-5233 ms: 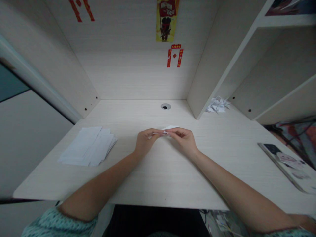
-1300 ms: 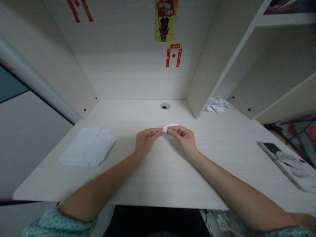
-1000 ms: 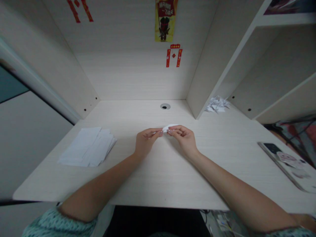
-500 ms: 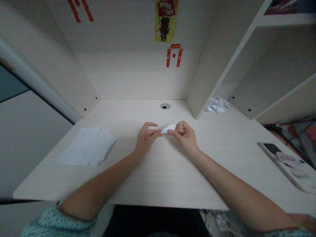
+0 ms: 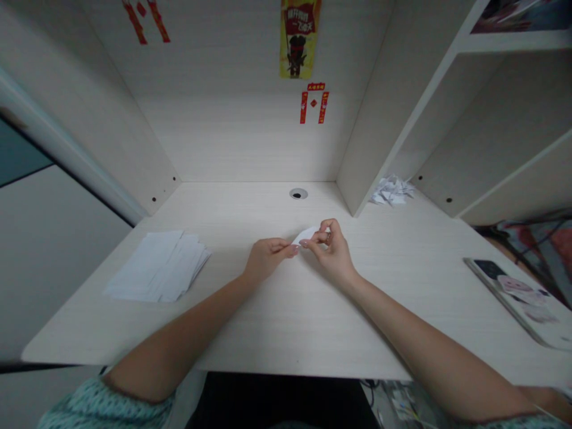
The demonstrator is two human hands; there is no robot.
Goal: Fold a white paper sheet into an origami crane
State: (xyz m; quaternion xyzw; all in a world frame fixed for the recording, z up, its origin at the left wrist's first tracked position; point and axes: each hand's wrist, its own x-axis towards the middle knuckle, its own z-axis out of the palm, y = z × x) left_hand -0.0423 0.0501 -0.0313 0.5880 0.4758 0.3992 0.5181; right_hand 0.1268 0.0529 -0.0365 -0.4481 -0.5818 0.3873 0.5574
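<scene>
A small folded piece of white paper is pinched between my two hands over the middle of the desk. My left hand grips its left end, thumb against the fingers. On the other side, my right hand holds the right part between thumb and fingertips, the index finger bent. Fingers cover parts of the paper, so its exact folded shape cannot be made out. Left of my left hand lies a spread stack of white paper sheets.
A pile of folded white paper pieces lies behind the upright partition at the right. A phone in a decorated case rests on the desk's right side. A round cable hole is near the back panel.
My left fingers have come down and closed together on the paper, where the index finger was raised before. The paper is tilted more steeply, and my right hand has shifted slightly.
</scene>
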